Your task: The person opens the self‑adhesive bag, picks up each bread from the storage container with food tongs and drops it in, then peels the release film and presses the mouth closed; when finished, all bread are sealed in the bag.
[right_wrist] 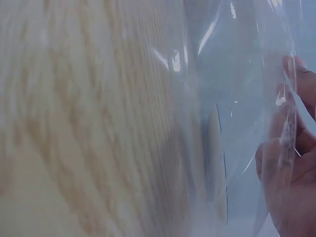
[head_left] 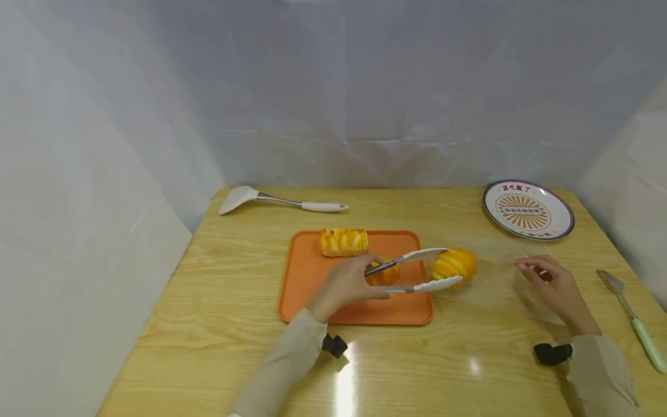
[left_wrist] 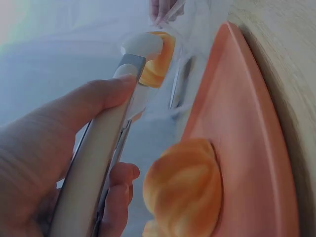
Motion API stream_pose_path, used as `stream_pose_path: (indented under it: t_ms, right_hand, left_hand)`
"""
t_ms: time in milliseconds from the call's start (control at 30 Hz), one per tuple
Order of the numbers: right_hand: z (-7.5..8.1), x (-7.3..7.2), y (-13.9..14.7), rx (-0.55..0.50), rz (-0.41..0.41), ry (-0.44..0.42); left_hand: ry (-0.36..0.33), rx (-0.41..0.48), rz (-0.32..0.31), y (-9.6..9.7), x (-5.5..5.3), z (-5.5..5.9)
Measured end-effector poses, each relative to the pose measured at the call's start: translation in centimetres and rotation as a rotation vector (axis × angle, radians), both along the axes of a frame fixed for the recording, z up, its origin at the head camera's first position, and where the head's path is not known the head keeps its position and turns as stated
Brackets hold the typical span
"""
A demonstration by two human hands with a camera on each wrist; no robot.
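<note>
My left hand (head_left: 341, 284) grips a pair of tongs (head_left: 427, 255) with white scalloped tips. Between those tips is a round, ridged yellow bread roll (head_left: 454, 264), just past the right edge of the orange tray (head_left: 307, 292). Around or beside the roll lies a clear plastic bag (right_wrist: 237, 79); how far the roll sits inside it I cannot tell. My right hand (head_left: 554, 289) pinches the bag's edge with fingers and thumb. A second bun (left_wrist: 185, 187) rests on the tray below the tongs, partly hidden by them in the head view. A rectangular loaf (head_left: 343, 242) lies at the tray's back.
A white turner (head_left: 239, 198) with a long handle lies at the back left of the wooden table (head_left: 208, 347). At the back right stands a patterned plate (head_left: 526, 211). Along the right edge is a small spatula-like tool with a green handle (head_left: 648, 344).
</note>
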State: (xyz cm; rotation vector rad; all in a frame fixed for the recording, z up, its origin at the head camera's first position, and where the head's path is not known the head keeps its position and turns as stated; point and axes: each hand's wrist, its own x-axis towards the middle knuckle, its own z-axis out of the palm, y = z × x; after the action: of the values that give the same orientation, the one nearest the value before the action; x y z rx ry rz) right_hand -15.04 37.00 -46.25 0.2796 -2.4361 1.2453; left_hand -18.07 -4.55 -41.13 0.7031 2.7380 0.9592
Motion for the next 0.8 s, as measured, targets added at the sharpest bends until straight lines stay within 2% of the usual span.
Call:
stream_pose_path:
  t_ms: [133,233,567,800]
  right_hand:
    - [0.1,0.0,-0.2,-0.004,0.001,0.005]
    - [0.0,-0.3,-0.3,-0.004,0.003,0.022]
    - [0.3,-0.3,-0.8,-0.032,-0.003,0.012]
    - [0.2,-0.3,-0.8,-0.071,-0.012,0.034]
  left_hand:
    - [-0.009,-0.052,-0.042,2.4,-0.7,-0.3]
    - [-0.014,-0.071,-0.049,3.8,-1.1,-0.5]
    - [-0.012,-0.044,-0.088,7.1,-2.1,-0.9]
    - [0.033,-0.134,-0.115,8.9,-3.1,-1.0]
